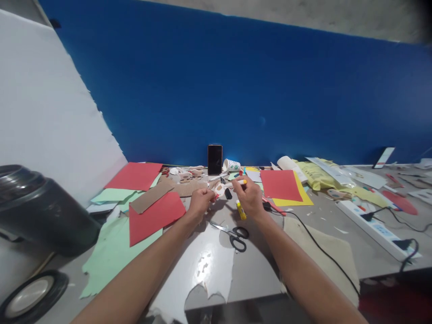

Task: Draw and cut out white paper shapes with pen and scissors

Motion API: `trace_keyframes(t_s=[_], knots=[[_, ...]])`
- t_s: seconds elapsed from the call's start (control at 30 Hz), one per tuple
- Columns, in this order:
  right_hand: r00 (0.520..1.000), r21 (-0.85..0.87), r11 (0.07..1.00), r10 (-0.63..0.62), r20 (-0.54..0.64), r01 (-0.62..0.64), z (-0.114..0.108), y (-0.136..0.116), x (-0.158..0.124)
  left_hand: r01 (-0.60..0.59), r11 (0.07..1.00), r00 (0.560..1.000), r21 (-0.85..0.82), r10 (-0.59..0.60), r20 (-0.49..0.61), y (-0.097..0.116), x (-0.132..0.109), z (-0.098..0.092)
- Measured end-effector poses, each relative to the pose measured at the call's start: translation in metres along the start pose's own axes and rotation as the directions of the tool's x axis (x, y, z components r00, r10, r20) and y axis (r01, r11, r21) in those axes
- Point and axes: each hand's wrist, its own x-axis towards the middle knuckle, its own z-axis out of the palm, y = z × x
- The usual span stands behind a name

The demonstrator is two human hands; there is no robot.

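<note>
My left hand [200, 201] is closed in a pinch on a small white and red paper piece [218, 192] above the grey table [259, 270]. My right hand [249, 194] is closed round a white stick with a yellow tip [238, 183], its tip just right of the paper piece. A yellow glue stick [240, 210] lies under my right hand. Black-handled scissors [234, 235] lie on the table between my forearms.
Red sheets [153, 217], green sheets [108, 252] and brown cardboard [151, 197] cover the left. A phone [215, 159] leans on the blue wall. Red on yellow paper [281, 185], a black cable [317, 245] and a power strip [378, 227] lie right. A dark round object [40, 211] stands far left.
</note>
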Motion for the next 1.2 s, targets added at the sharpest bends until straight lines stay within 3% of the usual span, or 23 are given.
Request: trace_keyframes(t_s=[0.1, 0.27, 0.43, 0.53, 0.63, 0.77, 0.97, 1.1, 1.2], knots=[[0.998, 0.035, 0.999, 0.019, -0.062, -0.017, -0.0009, -0.0007, 0.0006, -0.003, 1.000, 1.000, 0.012, 0.003, -0.010, 0.0015, -0.0020, 0.0000], [1.000, 0.008, 1.000, -0.004, -0.014, 0.005, 0.0043, -0.0012, -0.0022, -0.005, 1.000, 1.000, 0.018, 0.005, -0.020, 0.0009, -0.0032, 0.0014], [0.992, 0.049, 0.998, 0.043, -0.116, -0.038, 0.0035, 0.0027, 0.0009, -0.008, 1.000, 1.000, 0.022, 0.008, -0.029, -0.0005, -0.0018, 0.0025], [0.996, 0.080, 0.996, 0.042, -0.076, -0.036, 0.0043, 0.0020, 0.0005, -0.013, 1.000, 1.000, 0.023, 0.014, -0.024, -0.0004, -0.0014, 0.0025], [0.997, 0.016, 0.999, 0.039, -0.060, -0.038, 0.0044, 0.0027, 0.0013, -0.006, 1.000, 1.000, 0.027, 0.006, -0.018, 0.0002, -0.0016, 0.0022], [0.986, -0.012, 0.999, 0.038, -0.161, -0.040, 0.0003, 0.0048, 0.0051, 0.011, 1.000, 1.000, 0.029, -0.011, -0.017, 0.0015, -0.0027, 0.0018], [0.997, -0.024, 1.000, 0.007, -0.076, -0.009, 0.0033, 0.0024, 0.0019, 0.010, 1.000, 1.000, 0.025, -0.010, -0.011, 0.0030, -0.0045, 0.0023], [0.988, -0.155, 0.987, 0.006, -0.157, -0.030, 0.0028, 0.0049, 0.0031, 0.008, 1.000, 1.000, 0.022, -0.007, -0.020, 0.0026, -0.0028, 0.0022], [0.988, -0.130, 0.991, -0.004, -0.153, -0.016, 0.0022, 0.0052, 0.0027, 0.002, 1.000, 1.000, 0.027, -0.002, -0.024, 0.0016, -0.0017, 0.0022]])
